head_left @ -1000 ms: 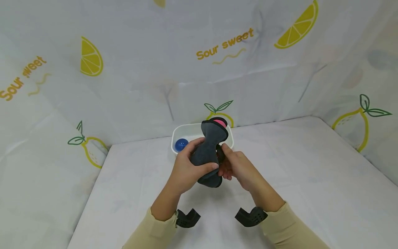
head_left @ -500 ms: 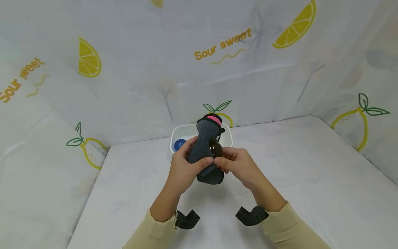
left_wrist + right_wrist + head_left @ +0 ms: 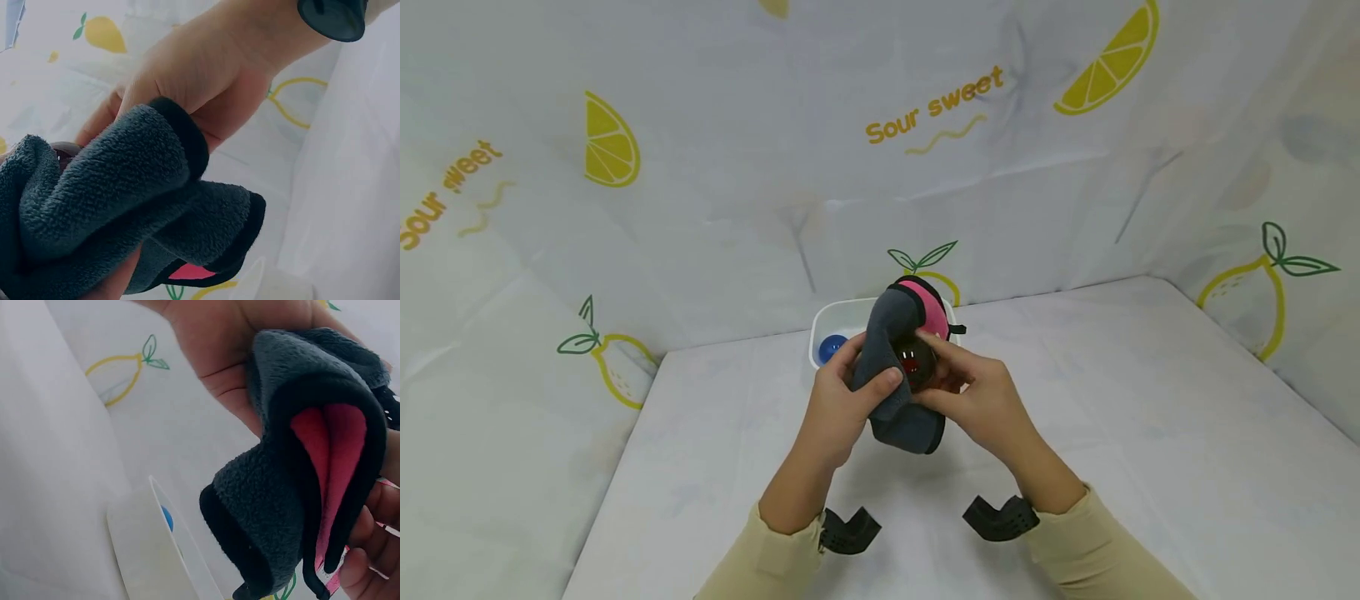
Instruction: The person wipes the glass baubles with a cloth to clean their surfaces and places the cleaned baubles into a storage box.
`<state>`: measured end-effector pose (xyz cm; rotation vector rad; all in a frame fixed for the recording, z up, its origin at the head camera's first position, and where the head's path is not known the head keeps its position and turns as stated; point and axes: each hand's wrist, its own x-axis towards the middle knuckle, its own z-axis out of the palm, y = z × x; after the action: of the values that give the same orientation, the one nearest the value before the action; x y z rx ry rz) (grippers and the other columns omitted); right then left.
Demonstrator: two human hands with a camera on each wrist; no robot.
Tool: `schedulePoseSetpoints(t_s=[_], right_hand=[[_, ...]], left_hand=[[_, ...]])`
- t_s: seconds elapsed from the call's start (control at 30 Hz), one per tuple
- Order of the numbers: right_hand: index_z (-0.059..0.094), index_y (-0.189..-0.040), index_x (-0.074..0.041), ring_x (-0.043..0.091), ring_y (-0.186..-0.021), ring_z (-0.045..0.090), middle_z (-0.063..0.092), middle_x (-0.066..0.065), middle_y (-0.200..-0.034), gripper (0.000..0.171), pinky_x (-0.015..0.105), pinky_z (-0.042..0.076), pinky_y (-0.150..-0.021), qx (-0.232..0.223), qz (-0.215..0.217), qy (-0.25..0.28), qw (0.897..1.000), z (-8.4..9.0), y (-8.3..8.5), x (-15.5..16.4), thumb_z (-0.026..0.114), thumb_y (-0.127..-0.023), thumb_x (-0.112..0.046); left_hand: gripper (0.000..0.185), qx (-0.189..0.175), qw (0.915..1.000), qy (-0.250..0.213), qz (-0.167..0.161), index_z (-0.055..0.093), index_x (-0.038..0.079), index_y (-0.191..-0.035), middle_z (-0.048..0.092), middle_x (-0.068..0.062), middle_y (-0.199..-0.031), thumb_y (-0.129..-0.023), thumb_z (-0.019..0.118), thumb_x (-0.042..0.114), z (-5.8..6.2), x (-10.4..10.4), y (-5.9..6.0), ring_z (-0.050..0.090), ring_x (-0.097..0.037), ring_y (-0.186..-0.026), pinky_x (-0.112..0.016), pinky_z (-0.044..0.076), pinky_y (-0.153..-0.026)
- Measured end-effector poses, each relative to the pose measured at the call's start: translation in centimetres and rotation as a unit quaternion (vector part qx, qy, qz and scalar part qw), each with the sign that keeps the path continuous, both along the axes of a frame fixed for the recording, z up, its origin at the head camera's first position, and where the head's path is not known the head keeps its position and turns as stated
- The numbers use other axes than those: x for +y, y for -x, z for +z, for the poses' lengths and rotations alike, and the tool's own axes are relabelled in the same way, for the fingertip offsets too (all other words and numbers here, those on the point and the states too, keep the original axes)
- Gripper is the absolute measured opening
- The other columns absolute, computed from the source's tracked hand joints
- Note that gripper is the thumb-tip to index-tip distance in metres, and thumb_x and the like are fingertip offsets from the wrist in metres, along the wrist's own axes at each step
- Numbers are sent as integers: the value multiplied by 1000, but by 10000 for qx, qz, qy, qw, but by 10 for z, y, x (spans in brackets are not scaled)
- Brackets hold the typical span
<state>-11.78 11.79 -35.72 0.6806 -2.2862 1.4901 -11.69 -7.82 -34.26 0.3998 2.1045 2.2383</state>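
A thick, fuzzy dark grey cloth (image 3: 891, 321) with black edging and a pink inner side is held up above the table. My left hand (image 3: 835, 412) grips it, thumb on the near face. A dark, glossy ball (image 3: 917, 362) with a red reflection sits against a fold of the cloth. Thumb and index finger of my right hand (image 3: 981, 396) reach round the ball from the right. In the left wrist view the cloth (image 3: 119, 181) hides nearly all of the ball. From the right wrist, the folded cloth (image 3: 256, 494) shows its pink lining.
Just behind the hands stands a white tub (image 3: 822, 313), partly covered by the cloth. A blue ball (image 3: 832, 347) lies in its left side. A white sheet printed with lemons (image 3: 613, 142) hangs as a backdrop behind the white-covered table (image 3: 1120, 433).
The cloth has turned and opened, so more of its pink side shows. The dark ball has come more into view, and my right fingers have spread round it. My left hand keeps its grip.
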Motion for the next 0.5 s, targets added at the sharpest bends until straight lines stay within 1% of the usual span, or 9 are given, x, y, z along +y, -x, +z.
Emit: schedulePoseSetpoints(t_s=[0.03,0.1,0.13,0.2,0.27,0.37,0.43,0.5], right_hand=[[60,-136,-17,11,-68,57,67,-1,-80,66,24,51,-60,265,-82,-128,9995,0,0,-1,84,-76,-4],[60,-137,-14,9,-68,57,69,0,-83,66,23,51,-61,648,-135,-281,9974,0,-1,-3,82,-76,0],[59,-137,-13,9,-68,57,69,0,-85,67,23,52,-61,751,-140,-346,9965,0,-1,-3,82,-76,1],[58,-138,-12,9,-69,57,68,1,-88,67,23,52,-61,757,-75,-439,9961,1,-1,-4,79,-77,3],[55,-140,-14,10,-71,59,67,1,-88,67,24,53,-62,458,111,-436,9979,2,-1,-3,76,-79,3],[51,-142,-15,15,-74,62,66,5,-89,59,28,54,-63,-350,535,-204,9977,6,-2,-1,66,-87,0],[49,-139,-14,20,-75,64,67,8,-88,47,31,54,-63,-994,768,95,9920,8,-2,0,58,-94,-6],[47,-135,-12,25,-73,64,67,11,-87,35,33,54,-62,-1524,871,344,9839,9,-2,1,52,-101,-14]], left_hand=[[70,-2,10000,-17,-6,51,14,-142,61,-16,-128,-83,79,40,0,0,0,62,-26,-112,-46,53,-96],[67,-69,10000,-62,-16,50,14,-142,60,-17,-127,-84,78,36,1,0,0,63,-26,-112,-46,52,-96],[66,-79,10000,-55,-14,50,14,-142,61,-17,-127,-85,77,34,1,-1,0,63,-26,-111,-46,53,-96],[65,-97,9999,-20,-19,50,14,-142,61,-18,-126,-85,77,32,3,-1,-1,64,-26,-110,-46,53,-95],[65,-70,10000,53,-2,50,14,-141,61,-17,-126,-85,78,30,4,-3,-1,64,-26,-111,-47,53,-95],[65,-24,9995,299,95,51,16,-140,62,-13,-125,-83,80,27,3,-4,1,64,-26,-111,-46,54,-94],[66,-15,9984,544,153,52,20,-139,63,-9,-125,-81,82,25,3,-5,2,63,-25,-112,-45,54,-94],[67,-34,9963,850,128,53,25,-139,63,-4,-125,-79,83,25,2,-5,2,62,-23,-112,-44,55,-93]])
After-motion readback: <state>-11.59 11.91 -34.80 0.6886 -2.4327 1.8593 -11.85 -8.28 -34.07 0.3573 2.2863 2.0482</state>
